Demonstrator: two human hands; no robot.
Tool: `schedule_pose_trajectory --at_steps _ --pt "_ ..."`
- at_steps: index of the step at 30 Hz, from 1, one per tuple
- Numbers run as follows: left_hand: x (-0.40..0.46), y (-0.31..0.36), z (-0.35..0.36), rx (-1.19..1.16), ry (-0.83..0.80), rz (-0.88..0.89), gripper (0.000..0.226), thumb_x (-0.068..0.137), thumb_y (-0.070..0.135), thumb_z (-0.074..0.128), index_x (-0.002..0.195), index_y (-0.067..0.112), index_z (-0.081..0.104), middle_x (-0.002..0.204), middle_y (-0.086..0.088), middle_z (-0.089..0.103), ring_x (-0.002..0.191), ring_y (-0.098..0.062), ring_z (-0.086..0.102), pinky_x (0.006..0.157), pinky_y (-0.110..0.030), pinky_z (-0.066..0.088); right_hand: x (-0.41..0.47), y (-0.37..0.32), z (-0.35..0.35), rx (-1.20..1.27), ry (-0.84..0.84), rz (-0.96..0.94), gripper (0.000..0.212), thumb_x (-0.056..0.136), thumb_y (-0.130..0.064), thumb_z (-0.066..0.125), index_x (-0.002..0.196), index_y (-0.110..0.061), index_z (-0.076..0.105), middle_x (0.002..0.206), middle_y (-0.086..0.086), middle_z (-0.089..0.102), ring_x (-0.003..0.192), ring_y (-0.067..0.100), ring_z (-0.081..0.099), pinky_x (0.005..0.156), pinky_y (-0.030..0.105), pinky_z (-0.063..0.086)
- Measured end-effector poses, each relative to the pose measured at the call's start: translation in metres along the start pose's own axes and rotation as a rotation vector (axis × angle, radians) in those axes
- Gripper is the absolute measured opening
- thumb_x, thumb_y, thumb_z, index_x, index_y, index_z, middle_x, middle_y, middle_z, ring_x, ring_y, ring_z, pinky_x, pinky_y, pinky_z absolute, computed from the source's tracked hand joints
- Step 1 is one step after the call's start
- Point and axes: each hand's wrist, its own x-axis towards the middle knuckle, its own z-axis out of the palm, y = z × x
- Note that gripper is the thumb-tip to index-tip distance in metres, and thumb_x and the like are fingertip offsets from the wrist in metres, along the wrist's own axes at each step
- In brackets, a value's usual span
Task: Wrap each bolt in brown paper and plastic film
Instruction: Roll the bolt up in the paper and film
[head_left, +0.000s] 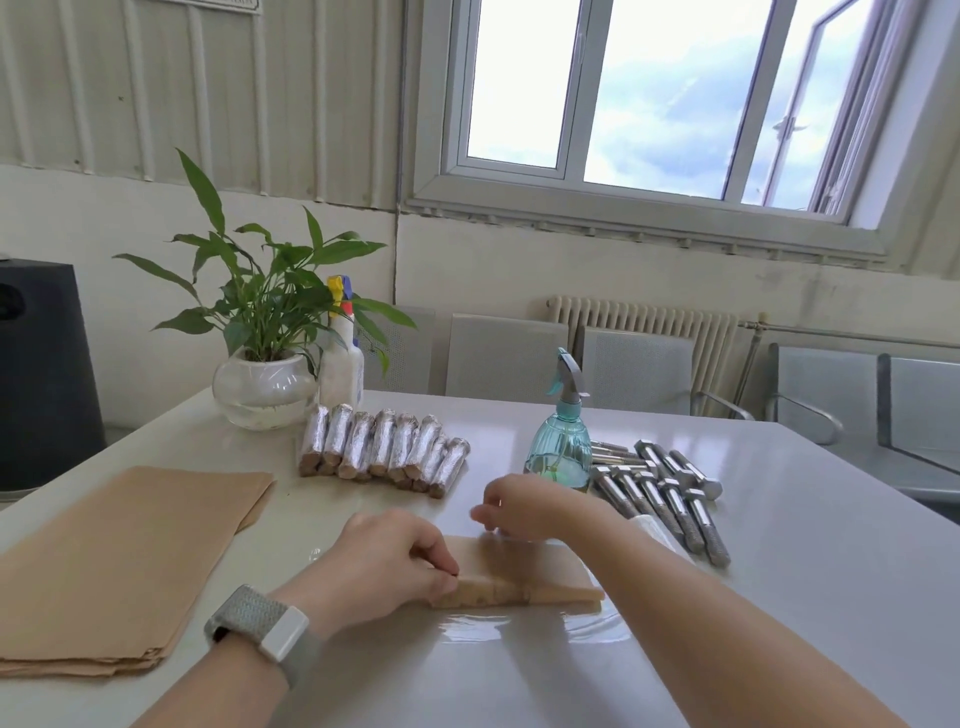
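1. I see the brown-paper-wrapped bolt (511, 579) lying on clear plastic film (519, 631) near the table's front edge.
2. My left hand (397, 558) pinches its left end; my right hand (524, 506) has curled fingers at the far edge, grip unclear.
3. I judge it heavy and stiff inside slippery, clingy film: hold it by the ends.

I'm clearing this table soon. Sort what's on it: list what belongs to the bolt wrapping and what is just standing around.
Belongs to the job:
- brown-paper bundle under both hands
- left hand, right hand
- stack of brown paper
- bare bolts
- finished wrapped bolts
- plastic film spread on the table

Standing around:
- potted plant
- white spray bottle
- teal spray bottle, use unclear
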Motion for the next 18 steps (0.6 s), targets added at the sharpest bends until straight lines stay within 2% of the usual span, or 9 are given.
schedule_pose_trajectory --at_steps 3,5,7,9,12,14,16,18 --pt "-0.001 0.002 0.000 0.005 0.004 0.010 0.013 0.072 0.046 0.075 0.078 0.055 0.069 0.073 0.040 0.061 0.094 0.005 0.050 0.070 -0.008 0.036 0.003 -0.001 -0.002 -0.013 -0.052 0.012 0.049 0.098 -0.056 0.040 0.096 -0.015 0.066 0.104 0.007 0.068 0.082 0.021 0.058 0.069 0.031 0.041" --pt "-0.002 0.004 -0.001 0.009 0.012 0.017 0.014 0.072 0.046 0.075 0.075 0.057 0.068 0.073 0.042 0.059 0.095 0.005 0.049 0.073 -0.010 0.035 0.003 0.001 -0.002 -0.033 -0.081 0.016 0.056 0.093 -0.066 0.042 0.091 -0.015 0.064 0.098 0.006 0.067 0.078 0.018 0.058 0.063 0.030 0.040" --pt "-0.003 0.005 -0.001 0.045 0.023 0.031 0.016 0.073 0.048 0.075 0.068 0.060 0.065 0.072 0.042 0.058 0.095 0.003 0.047 0.077 -0.013 0.032 0.002 0.003 -0.001 -0.072 -0.093 0.023 0.060 0.084 -0.072 0.050 0.096 -0.015 0.066 0.098 0.002 0.067 0.085 0.020 0.061 0.069 0.031 0.045" --pt "-0.003 0.006 0.000 0.079 0.041 0.041 0.016 0.074 0.050 0.073 0.063 0.059 0.064 0.073 0.034 0.062 0.096 0.001 0.042 0.081 -0.012 0.029 -0.001 0.005 -0.001 -0.080 -0.081 0.019 0.051 0.076 -0.074 0.059 0.090 -0.025 0.063 0.093 -0.006 0.063 0.085 0.016 0.059 0.072 0.032 0.048" --pt "-0.003 0.008 0.002 0.178 0.079 0.093 0.013 0.077 0.050 0.072 0.067 0.047 0.066 0.093 0.031 0.054 0.104 0.000 0.035 0.095 -0.017 0.022 -0.010 0.007 -0.010 -0.043 -0.083 -0.060 0.037 0.073 -0.060 0.072 0.079 -0.030 0.051 0.084 -0.014 0.054 0.073 0.008 0.051 0.062 0.028 0.041" --pt "-0.003 0.010 0.003 0.255 0.108 0.156 0.007 0.080 0.050 0.071 0.077 0.044 0.069 0.115 0.033 0.042 0.122 0.001 0.030 0.101 -0.022 0.012 -0.017 0.006 -0.016 0.021 -0.135 -0.116 0.029 0.076 -0.044 0.078 0.082 -0.030 0.054 0.080 -0.015 0.053 0.069 0.007 0.050 0.057 0.023 0.038" --pt "-0.003 0.011 0.004 0.297 0.122 0.190 0.010 0.081 0.050 0.070 0.084 0.041 0.071 0.139 0.029 0.032 0.139 0.000 0.015 0.108 -0.023 0.003 -0.024 0.006 -0.017 -0.016 -0.148 -0.147 0.020 0.080 -0.037 0.075 0.079 -0.030 0.057 0.074 -0.014 0.053 0.065 0.008 0.051 0.057 0.023 0.039" --pt "-0.002 0.012 0.004 0.339 0.122 0.212 0.012 0.083 0.050 0.069 0.087 0.039 0.072 0.150 0.025 0.025 0.145 0.001 0.005 0.112 -0.024 -0.003 -0.031 0.004 -0.016 -0.096 -0.110 -0.152 0.023 0.082 -0.034 0.067 0.067 -0.023 0.054 0.067 -0.007 0.051 0.061 0.015 0.048 0.056 0.026 0.039"
